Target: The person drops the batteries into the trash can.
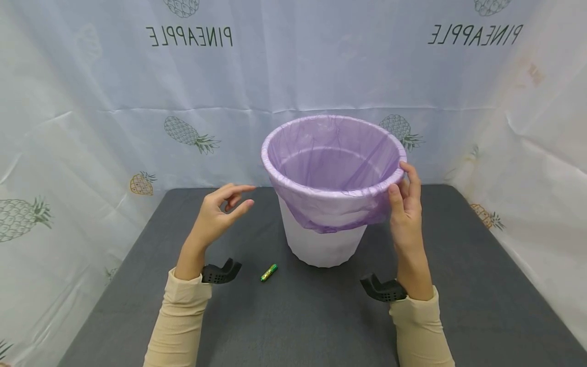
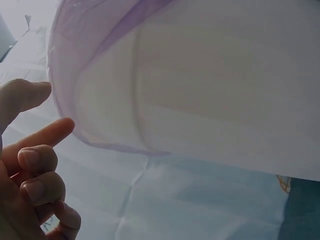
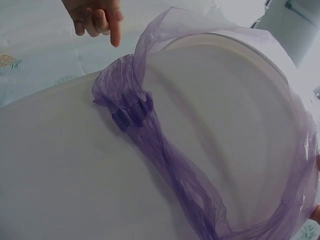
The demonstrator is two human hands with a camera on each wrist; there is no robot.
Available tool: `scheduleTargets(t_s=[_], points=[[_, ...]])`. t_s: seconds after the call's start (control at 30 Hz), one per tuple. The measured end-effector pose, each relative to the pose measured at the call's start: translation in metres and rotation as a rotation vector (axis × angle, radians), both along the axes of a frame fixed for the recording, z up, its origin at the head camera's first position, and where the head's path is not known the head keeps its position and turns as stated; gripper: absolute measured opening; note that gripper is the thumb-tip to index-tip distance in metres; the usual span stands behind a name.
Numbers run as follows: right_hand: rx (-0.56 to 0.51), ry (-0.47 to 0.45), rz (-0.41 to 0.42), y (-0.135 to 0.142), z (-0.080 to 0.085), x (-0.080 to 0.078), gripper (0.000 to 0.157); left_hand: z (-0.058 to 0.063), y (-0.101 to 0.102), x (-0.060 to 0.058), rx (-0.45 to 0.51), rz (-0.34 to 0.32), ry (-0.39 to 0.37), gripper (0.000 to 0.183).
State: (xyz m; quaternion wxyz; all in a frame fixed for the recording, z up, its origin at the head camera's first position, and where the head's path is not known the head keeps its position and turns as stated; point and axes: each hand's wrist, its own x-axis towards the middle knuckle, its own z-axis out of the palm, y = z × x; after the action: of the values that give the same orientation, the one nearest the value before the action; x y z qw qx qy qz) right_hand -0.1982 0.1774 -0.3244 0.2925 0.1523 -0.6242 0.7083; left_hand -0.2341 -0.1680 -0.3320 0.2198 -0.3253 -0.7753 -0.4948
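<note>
A white trash can (image 1: 323, 244) stands on the dark table, lined with a purple trash bag (image 1: 330, 201) folded out over its rim. In the right wrist view the bag's edge (image 3: 170, 160) hangs bunched along the outer wall. My right hand (image 1: 405, 209) is at the right side of the rim, thumb and fingertips pinching the bag there. My left hand (image 1: 222, 209) hovers left of the can, apart from it in the head view, thumb and index finger spread, the other fingers loosely bent. It holds nothing.
A small green and gold battery-like cylinder (image 1: 269, 272) lies on the dark tabletop (image 1: 302, 321), in front of the can and to its left. White curtains (image 1: 247, 76) printed with pineapples hang behind the table and along both sides. Black wrist mounts (image 1: 382, 289) sit on both forearms.
</note>
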Motion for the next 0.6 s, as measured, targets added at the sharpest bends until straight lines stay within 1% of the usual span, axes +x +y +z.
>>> scheduleTargets(t_s=[0.17,0.37,0.6], points=[[0.000,0.009,0.010,0.001,0.000,-0.001,0.043,-0.011,-0.004,0.002,-0.051,-0.017,-0.038,0.026],[-0.001,0.002,0.004,0.001,-0.001,-0.001,0.043,-0.027,-0.007,0.003,-0.103,-0.045,-0.105,0.026],[0.000,0.005,0.004,0.001,-0.001,0.000,0.043,-0.039,-0.011,0.006,-0.144,-0.058,-0.183,0.026]])
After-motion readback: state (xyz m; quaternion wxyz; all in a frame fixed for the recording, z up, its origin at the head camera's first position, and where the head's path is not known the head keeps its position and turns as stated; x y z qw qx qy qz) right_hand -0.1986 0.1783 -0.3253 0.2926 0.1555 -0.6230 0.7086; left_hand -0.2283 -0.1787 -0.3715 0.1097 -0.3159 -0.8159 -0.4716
